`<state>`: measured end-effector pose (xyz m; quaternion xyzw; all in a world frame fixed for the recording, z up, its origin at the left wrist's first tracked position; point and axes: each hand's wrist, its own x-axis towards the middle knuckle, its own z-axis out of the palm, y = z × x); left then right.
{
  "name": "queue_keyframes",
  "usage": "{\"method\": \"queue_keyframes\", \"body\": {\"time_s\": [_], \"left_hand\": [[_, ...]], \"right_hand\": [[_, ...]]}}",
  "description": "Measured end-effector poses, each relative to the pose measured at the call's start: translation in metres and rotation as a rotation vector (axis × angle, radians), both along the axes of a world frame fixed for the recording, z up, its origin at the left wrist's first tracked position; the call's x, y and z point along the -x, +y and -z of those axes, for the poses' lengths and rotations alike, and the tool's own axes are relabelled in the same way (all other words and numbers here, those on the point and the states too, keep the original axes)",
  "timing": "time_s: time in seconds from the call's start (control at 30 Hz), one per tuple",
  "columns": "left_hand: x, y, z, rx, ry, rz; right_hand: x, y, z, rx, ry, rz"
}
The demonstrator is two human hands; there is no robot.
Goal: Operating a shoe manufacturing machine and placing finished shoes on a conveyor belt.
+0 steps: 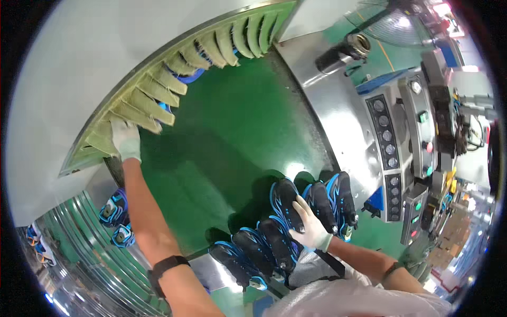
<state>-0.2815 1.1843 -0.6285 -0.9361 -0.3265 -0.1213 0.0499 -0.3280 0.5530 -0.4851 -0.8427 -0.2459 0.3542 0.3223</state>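
My left hand [125, 138], in a white glove, reaches in among the pale green fabric strips [142, 105] of a curtain at the far left. Its fingers are hidden by the strips, so what they hold, if anything, does not show. My right hand [312, 228], gloved too, has its fingers stretched out and thumb apart against a black shoe upper [286, 199] with blue trim. More such uppers lie beside it: two to its right [320, 203] and several to its left [251, 248]. They sit along the near edge of a green conveyor belt [227, 137].
Behind the curtain strips, blue-edged pieces [191, 76] show in part. Metal rollers [100, 243] run at the lower left, with shoe uppers [113, 211] near them. A steel ledge [338, 116] borders the belt on the right, beside control panels [388, 137]. A fan [393, 26] stands at the upper right.
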Motion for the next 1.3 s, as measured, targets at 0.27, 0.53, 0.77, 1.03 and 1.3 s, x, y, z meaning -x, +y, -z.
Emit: {"method": "queue_keyframes", "body": {"time_s": [0.27, 0.53, 0.77, 1.03, 1.3], "left_hand": [[0.070, -0.245, -0.098, 0.558, -0.320, 0.124], [0.104, -0.384, -0.178, 0.938, -0.527, -0.016], [0.043, -0.596, -0.317, 0.795, -0.399, 0.708], [0.002, -0.875, -0.382, 0.835, -0.157, 1.548], [-0.045, -1.154, -0.441, 1.310, -0.146, 1.828]], "right_hand": [[0.031, -0.027, 0.006, -0.005, -0.096, 0.112], [0.051, -0.080, 0.008, -0.121, -0.007, 0.075], [0.003, -0.204, -0.170, -0.361, -0.289, 0.453], [0.011, -0.385, -0.199, -0.268, -0.191, 0.829], [0.146, -0.597, -0.227, -0.855, -0.200, 1.585]]}}
